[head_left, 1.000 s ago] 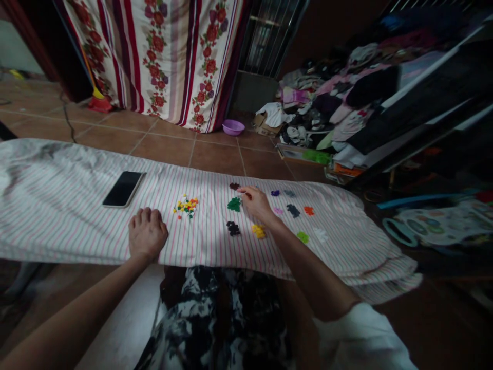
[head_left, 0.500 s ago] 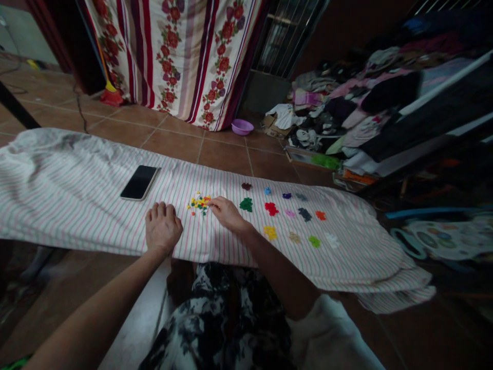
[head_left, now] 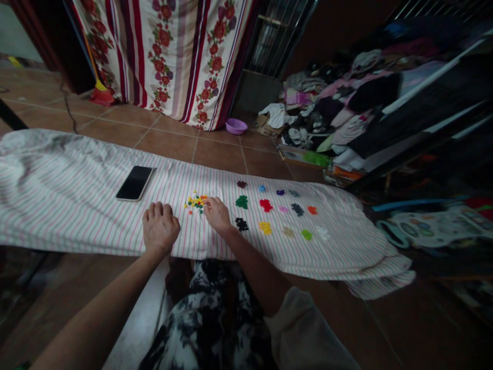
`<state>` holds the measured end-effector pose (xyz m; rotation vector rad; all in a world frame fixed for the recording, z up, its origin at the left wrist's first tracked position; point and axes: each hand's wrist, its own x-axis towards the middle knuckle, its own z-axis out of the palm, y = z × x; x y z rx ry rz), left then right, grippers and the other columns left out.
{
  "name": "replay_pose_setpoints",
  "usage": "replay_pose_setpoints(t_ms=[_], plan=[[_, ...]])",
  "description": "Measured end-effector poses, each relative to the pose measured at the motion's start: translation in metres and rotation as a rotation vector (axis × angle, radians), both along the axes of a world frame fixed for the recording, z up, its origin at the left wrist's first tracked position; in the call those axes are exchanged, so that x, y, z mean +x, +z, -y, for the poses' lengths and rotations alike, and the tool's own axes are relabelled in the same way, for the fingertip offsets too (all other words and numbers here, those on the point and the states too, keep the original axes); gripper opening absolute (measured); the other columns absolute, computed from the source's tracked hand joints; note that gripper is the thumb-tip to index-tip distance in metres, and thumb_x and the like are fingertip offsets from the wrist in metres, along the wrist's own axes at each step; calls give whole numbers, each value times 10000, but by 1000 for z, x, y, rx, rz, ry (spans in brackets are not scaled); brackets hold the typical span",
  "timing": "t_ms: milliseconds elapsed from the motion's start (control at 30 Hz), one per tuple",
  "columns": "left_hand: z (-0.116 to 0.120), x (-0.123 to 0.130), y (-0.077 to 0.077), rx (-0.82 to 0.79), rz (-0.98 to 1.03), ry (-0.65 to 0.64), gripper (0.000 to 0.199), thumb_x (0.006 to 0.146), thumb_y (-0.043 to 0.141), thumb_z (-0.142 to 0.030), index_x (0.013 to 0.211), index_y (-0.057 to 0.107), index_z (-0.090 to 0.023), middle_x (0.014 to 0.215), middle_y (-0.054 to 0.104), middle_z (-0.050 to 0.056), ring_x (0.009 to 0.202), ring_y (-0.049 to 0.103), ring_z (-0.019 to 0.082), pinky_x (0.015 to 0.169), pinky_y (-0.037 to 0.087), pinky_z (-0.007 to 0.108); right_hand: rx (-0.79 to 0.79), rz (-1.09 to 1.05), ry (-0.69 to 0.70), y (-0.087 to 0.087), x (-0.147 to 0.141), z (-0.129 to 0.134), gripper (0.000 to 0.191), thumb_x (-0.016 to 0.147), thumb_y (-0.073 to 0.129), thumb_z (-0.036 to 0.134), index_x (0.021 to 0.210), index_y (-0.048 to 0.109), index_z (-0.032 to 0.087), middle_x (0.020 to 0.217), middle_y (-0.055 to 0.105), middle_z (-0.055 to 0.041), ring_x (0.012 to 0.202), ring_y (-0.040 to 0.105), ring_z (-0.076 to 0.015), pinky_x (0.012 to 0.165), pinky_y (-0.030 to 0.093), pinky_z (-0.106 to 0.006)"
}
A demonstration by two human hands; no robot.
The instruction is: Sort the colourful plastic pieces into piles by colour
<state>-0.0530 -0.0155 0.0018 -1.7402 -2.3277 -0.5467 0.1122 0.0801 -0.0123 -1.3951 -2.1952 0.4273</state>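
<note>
A mixed pile of small coloured pieces [head_left: 195, 201] lies on the striped cloth [head_left: 169, 180]. At its right edge my right hand [head_left: 216, 213] has its thumb and fingers pressed together; anything between them is too small to make out. My left hand [head_left: 159, 226] rests flat on the cloth, left of the pile, fingers spread. To the right lie single-colour clusters, among them green pieces [head_left: 242, 202], black pieces [head_left: 242, 224], red pieces [head_left: 265, 205] and yellow pieces [head_left: 265, 227].
A phone [head_left: 135, 183] lies on the cloth at the left. Beyond the cloth are a purple basin [head_left: 236, 126] on the tiled floor, a floral curtain [head_left: 165, 61] and heaped clothes [head_left: 339, 97].
My right hand has shifted slightly beside the mixed pile, and its forearm no longer covers the black pieces. The whole view has moved a little; my left hand stays flat.
</note>
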Motion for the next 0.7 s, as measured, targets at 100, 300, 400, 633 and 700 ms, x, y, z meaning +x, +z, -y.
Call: replay_pose_setpoints(t_ms=[100, 300, 400, 633, 700], plan=[[1, 0, 0, 0, -12, 2, 341, 826, 379, -248, 1067, 583, -122, 1223, 552, 189, 1213, 449, 310, 982, 325, 460, 68, 31, -18, -4, -3, 4, 259, 860, 434, 123, 1018, 622, 202, 995, 598, -82, 957, 547, -195, 900, 441, -334], [0, 0, -1, -6, -17, 8, 345, 832, 368, -256, 1071, 580, -125, 1227, 540, 182, 1212, 438, 305, 975, 327, 453, 99, -22, -27, -8, -3, 6, 332, 853, 424, 111, 1096, 624, 217, 1004, 588, -87, 976, 525, -209, 927, 434, -348], [1, 1, 1, -14, -37, 11, 334, 841, 349, -261, 1038, 586, -131, 1197, 553, 173, 1192, 449, 294, 958, 340, 433, 88, -53, -38, -9, 0, 7, 356, 860, 418, 108, 1125, 633, 211, 1007, 577, -90, 973, 528, -203, 928, 434, -340], [6, 7, 18, -93, -118, -10, 325, 865, 311, -284, 959, 581, -129, 1097, 575, 162, 1105, 505, 297, 878, 381, 405, 71, -111, -96, -7, 4, 9, 339, 888, 434, 144, 1139, 638, 243, 1030, 578, -73, 979, 547, -184, 917, 443, -311], [7, 8, 22, -104, -125, -4, 326, 866, 307, -284, 960, 576, -127, 1080, 578, 161, 1075, 518, 300, 854, 391, 404, 48, -115, -91, -3, 5, 9, 320, 900, 437, 166, 1139, 631, 250, 1057, 588, -62, 1005, 552, -177, 935, 437, -296]])
